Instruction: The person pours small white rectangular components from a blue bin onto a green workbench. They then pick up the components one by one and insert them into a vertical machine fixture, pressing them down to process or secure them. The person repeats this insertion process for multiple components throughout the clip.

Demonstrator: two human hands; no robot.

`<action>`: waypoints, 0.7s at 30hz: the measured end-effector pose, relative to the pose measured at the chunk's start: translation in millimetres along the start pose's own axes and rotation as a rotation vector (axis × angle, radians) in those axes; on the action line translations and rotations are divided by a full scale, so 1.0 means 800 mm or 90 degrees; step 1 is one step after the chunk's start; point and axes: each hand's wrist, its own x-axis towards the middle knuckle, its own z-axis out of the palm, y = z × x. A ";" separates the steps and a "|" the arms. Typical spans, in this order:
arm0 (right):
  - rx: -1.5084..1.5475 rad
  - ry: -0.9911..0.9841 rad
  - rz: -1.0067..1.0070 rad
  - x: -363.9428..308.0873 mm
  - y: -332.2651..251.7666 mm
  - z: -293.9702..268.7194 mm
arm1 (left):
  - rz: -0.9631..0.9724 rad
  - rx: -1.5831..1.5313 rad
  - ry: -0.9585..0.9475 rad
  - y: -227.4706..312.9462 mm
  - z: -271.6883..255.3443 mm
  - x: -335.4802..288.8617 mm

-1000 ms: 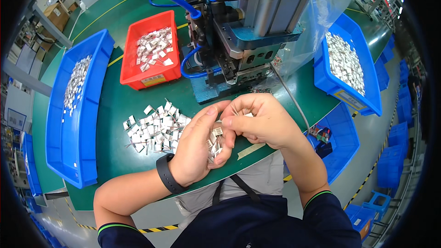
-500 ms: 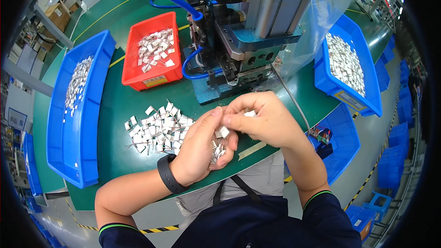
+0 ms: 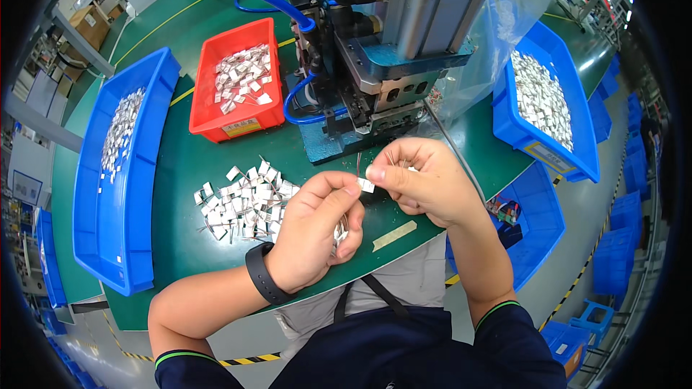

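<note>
My left hand (image 3: 311, 225), with a black band at the wrist, is closed around several small white blocks with thin wire leads. At its thumb and fingertip one such white block (image 3: 367, 186) sticks out, its reddish and dark leads pointing up. Close on the right, my right hand (image 3: 436, 186) is closed too, its thumb and finger beside that block. Thin leads and a bit of white show among its fingers; the rest is hidden. Left of my hands a loose pile of the same white blocks (image 3: 249, 203) lies on the green table (image 3: 176, 245).
A machine with metal columns (image 3: 425, 14) and blue hoses stands just beyond my hands. A red bin (image 3: 204, 104) and a long blue bin (image 3: 137, 245) hold white pieces at left. Another filled blue bin (image 3: 510, 119) stands at right, with a lower blue bin (image 3: 544, 223) near it.
My hands have drawn slightly apart, and the right has turned, so wire leads show above its fingers. A white block now shows plainly at the left fingertips.
</note>
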 end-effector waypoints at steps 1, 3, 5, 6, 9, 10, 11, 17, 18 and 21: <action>-0.013 -0.005 0.007 -0.003 0.000 0.000 | 0.001 -0.013 0.005 0.000 0.000 0.000; -0.029 -0.013 0.016 -0.007 0.004 0.001 | 0.007 -0.006 -0.001 0.000 0.000 0.000; -0.034 -0.016 0.019 -0.006 0.010 0.002 | 0.006 0.002 -0.004 0.000 0.000 0.000; -0.030 -0.007 0.008 -0.007 0.011 0.002 | 0.003 0.005 -0.004 0.000 0.000 0.000; -0.021 0.006 -0.008 -0.006 0.012 0.001 | -0.004 0.003 0.000 0.002 0.002 0.000; -0.019 0.004 -0.002 -0.006 0.011 0.001 | -0.007 0.001 0.000 0.002 0.003 0.000; -0.017 0.001 0.004 -0.006 0.009 0.000 | -0.005 -0.001 -0.003 0.002 0.003 0.000; -0.104 -0.047 -0.007 -0.008 0.004 -0.006 | 0.007 0.005 -0.032 0.002 0.000 0.001; -0.093 -0.043 -0.004 -0.008 0.005 -0.006 | 0.010 0.012 -0.035 0.000 -0.001 0.001; -0.054 -0.028 0.004 -0.008 0.006 -0.004 | 0.016 0.008 -0.021 -0.002 -0.002 0.001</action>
